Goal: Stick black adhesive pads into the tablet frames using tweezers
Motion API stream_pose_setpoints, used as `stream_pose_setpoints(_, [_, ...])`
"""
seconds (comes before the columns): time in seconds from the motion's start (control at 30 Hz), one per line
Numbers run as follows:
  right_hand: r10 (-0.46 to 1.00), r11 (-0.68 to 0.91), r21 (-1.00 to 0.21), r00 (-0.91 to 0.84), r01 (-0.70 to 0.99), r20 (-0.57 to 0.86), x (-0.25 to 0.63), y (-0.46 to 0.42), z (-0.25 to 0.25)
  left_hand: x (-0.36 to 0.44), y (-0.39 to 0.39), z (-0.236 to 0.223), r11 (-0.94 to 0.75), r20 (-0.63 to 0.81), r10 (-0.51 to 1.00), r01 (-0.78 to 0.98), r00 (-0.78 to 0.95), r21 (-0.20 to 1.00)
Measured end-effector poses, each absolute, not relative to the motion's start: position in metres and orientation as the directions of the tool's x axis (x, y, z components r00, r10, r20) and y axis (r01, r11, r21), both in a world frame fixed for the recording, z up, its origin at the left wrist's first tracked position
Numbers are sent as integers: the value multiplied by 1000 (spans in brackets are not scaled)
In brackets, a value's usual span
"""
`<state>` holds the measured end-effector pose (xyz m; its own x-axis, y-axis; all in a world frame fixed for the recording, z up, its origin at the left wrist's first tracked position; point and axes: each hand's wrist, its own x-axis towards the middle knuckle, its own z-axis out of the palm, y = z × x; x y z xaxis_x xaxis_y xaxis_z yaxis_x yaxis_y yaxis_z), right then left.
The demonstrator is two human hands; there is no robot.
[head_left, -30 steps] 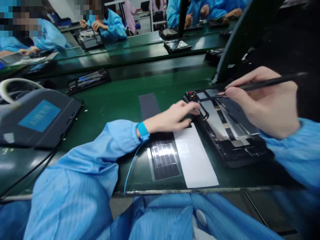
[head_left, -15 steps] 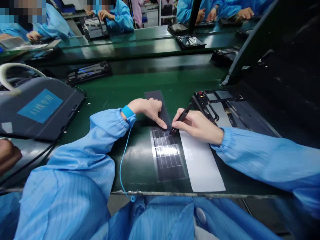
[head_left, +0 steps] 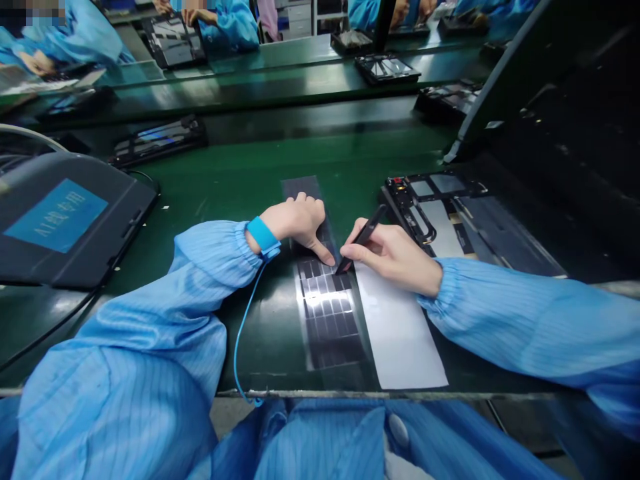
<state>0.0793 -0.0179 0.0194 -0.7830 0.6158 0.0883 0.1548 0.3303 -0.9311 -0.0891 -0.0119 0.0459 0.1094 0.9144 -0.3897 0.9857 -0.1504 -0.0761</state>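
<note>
A sheet of dark adhesive pieces on clear film (head_left: 333,347) lies on the green bench, marked by pale lines into small rectangles. My left hand (head_left: 303,223) rests on its upper part, thumb stretched out and the other fingers bent. Black tweezers (head_left: 369,230) are pinched in my right hand (head_left: 400,260), tips down at the sheet's right edge near my left thumb. Whether the tips grip a piece is too small to tell. Beside the sheet, partly under my right hand, is a white paper strip (head_left: 403,340). A blue wrist strap (head_left: 263,235) with a cord circles my left wrist.
An opened electronic device (head_left: 435,213) sits right of my right hand. At left stands a dark grey case (head_left: 75,220) with a blue label and black cable. Further devices (head_left: 387,69) lie on the rails behind, where co-workers in blue sleeves handle parts. A dark slanted panel rises at right.
The tweezer tips have shifted slightly down and left along the sheet's edge. My left hand stays on the sheet. The view has turned a little, and a co-worker's hand at far left is gone.
</note>
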Motion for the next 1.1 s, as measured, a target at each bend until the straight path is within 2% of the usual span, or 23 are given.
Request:
stream_pose_setpoints(0.13, [668, 299, -949, -732, 101, 133, 84, -15, 36, -90, -11, 46, -165, -395, 911, 983, 119, -84])
stream_pose_setpoints(0.23, [750, 378, -920, -617, 106, 237, 106, -2, 59, -100, -12, 43, -202, -348, 923, 976, 164, -77])
stream_pose_setpoints(0.3, [800, 432, -882, -531, 188, 278, 129, 10, 67, -107, -12, 41, -223, -277, 937, 975, 211, -14])
stream_pose_setpoints(0.37, [844, 393, -882, -482, 259, 235, 151, 22, 64, -108, -13, 41, -201, -227, 949, 975, 218, 96])
stream_pose_setpoints(0.47, [867, 207, -937, -497, 281, 43, 165, 36, 45, -89, -18, 41, -163, -20, 984, 943, 176, 291])
stream_pose_setpoints(0.57, [856, 81, -958, -511, 276, -75, 156, 46, 29, -55, -27, 32, -387, 306, 912, 820, 273, 422])
stream_pose_setpoints(0.67, [860, 79, -954, -505, 289, -81, 145, 52, 25, -32, -34, 14, -609, 434, 788, 652, 436, 452])
stream_pose_setpoints(0.83, [875, 123, -950, -483, 287, -33, 144, 57, 23, -29, -35, -1, -657, 423, 753, 561, 503, 503])
stream_pose_setpoints(1.1, [851, 177, -935, -525, 306, -10, 145, 61, 22, -27, -38, 6, -699, 380, 714, 568, 588, 435])
